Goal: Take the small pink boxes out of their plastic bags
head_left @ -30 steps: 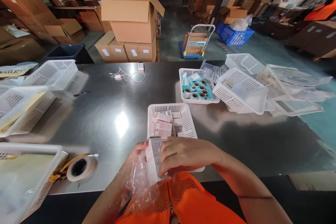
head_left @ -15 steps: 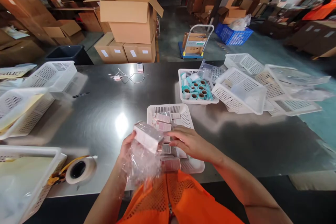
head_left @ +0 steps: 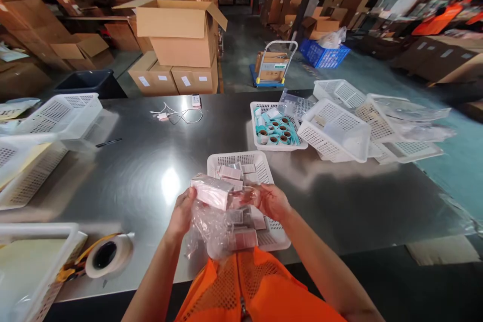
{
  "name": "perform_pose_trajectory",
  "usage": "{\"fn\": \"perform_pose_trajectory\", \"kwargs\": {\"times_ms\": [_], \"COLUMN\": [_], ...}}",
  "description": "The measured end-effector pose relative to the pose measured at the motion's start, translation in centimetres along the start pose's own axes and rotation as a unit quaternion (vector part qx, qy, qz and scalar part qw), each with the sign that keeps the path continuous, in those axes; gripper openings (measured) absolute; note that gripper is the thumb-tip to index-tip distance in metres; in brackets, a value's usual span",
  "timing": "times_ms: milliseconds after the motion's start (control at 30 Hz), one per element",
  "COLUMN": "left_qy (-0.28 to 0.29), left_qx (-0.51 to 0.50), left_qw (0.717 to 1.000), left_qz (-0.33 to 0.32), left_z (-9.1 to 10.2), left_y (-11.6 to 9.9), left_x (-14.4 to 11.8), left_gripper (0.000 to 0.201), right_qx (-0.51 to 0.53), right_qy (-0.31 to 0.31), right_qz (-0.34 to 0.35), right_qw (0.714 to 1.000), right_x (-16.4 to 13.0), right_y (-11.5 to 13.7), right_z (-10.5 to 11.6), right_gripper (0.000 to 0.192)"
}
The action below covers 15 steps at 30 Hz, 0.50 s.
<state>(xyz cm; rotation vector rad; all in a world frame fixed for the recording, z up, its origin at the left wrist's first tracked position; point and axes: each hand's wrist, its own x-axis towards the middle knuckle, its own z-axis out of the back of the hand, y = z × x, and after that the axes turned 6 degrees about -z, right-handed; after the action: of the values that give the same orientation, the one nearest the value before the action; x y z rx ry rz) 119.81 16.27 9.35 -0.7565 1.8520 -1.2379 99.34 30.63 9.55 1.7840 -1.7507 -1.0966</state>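
My left hand (head_left: pixel 181 212) grips the left end of a small pale pink box (head_left: pixel 211 192) wrapped in clear plastic. More crumpled clear plastic film (head_left: pixel 211 224) hangs below the box. At its right end, my right hand (head_left: pixel 272 201) pinches the clear film and draws it out from the box. Both hands are above a white perforated basket (head_left: pixel 269 173), which holds several small pink and white boxes (head_left: pixel 241 239). The boxes in its middle are partly hidden by the film and my hands.
A second white basket (head_left: pixel 254 133) holds teal-labelled rolls. White baskets (head_left: pixel 339 136) are piled at the right, and others (head_left: pixel 56 115) stand at the left. A tape dispenser (head_left: pixel 107 256), a pen (head_left: pixel 108 142) and a white cable (head_left: pixel 181 115) lie on the metal table (head_left: pixel 139 176).
My right hand has gone from resting beside the box to pulling the film out to the right. The box is held more level. The whole view has shifted slightly.
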Motion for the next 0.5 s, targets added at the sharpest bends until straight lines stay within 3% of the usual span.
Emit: {"fn": "perform_pose_trajectory", "kwargs": {"times_ms": [67, 100, 300, 500], "left_qy": [-0.042, -0.065, -0.195, -0.219], "left_qx": [0.048, 0.064, 0.219, 0.342], "left_qw": [0.998, 0.995, 0.954, 0.914], "left_qz": [-0.022, -0.030, -0.062, -0.021], "left_z": [0.1, 0.1, 0.6, 2.0], "left_y": [0.6, 0.9, 2.0, 2.9], "left_x": [-0.3, -0.5, -2.1, -3.2], "left_gripper": [0.056, 0.053, 0.044, 0.045], "right_qx": [0.018, 0.018, 0.027, 0.018], "right_qy": [-0.043, -0.059, -0.112, -0.153], "right_qz": [0.018, 0.026, 0.037, 0.028], "right_qw": [0.999, 0.998, 0.993, 0.988], "right_x": [0.6, 0.8, 0.7, -1.0], "right_y": [-2.3, -3.4, -9.4, -13.6], "right_z": [-0.2, -0.5, -2.0, -2.9], "right_gripper": [0.027, 0.027, 0.067, 0.064]}}
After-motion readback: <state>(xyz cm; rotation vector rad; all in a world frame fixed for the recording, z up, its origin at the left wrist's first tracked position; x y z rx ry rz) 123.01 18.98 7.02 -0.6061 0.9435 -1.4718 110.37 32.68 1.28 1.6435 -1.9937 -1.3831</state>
